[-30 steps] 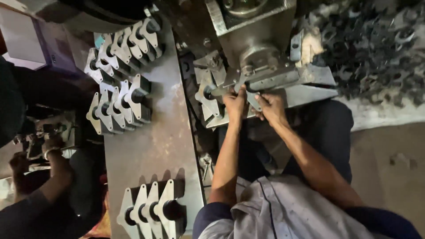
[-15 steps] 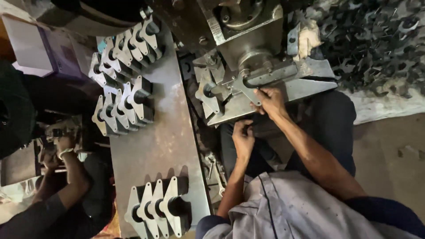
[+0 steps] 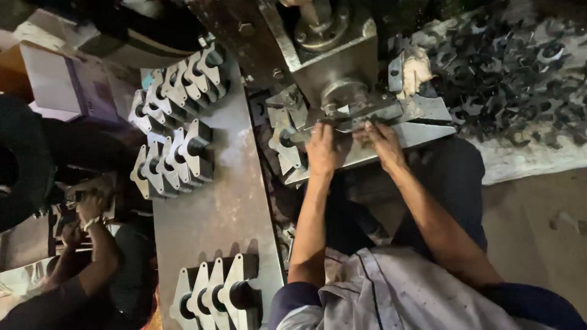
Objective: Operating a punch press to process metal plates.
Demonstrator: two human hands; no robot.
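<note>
Left hand [image 3: 322, 148] back up beside the right hand [image 3: 380, 139], both pinching the flat metal piece [image 3: 361, 116] under the press head [image 3: 342, 91] — fingers could get crushed.

Dull grey metal press plate [image 3: 422, 131], matt steel table [image 3: 214, 214], shiny stamped brackets [image 3: 177, 156].

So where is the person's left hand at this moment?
In the head view, the left hand rests just left of centre on the slanted metal plate under the press head, beside the right hand.
</note>
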